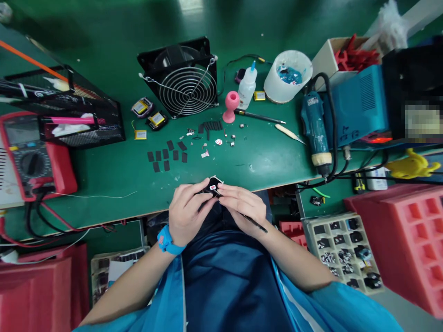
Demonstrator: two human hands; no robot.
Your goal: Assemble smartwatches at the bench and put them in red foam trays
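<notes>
At the bench's front edge, my left hand [187,210] is closed around a small black device casing [215,181] with a white-and-red spot inside. My right hand [244,207] has its fingertips at the casing's right side. A thin black tool [255,223] passes through that hand, its back end sticking out past the wrist; its tip is hard to make out. Beyond my hands, several black rectangular pads [166,154] lie on the green bench [114,170]. Tiny metal parts [232,144] and black strips [211,126] are scattered nearby.
A fan [188,87] stands at the back beside a pink stand [230,107], a dropper bottle [247,87] and a white tub [287,90]. A red multimeter [34,157] is at left. An electric screwdriver [315,129] and sorting tray [344,251] are at right.
</notes>
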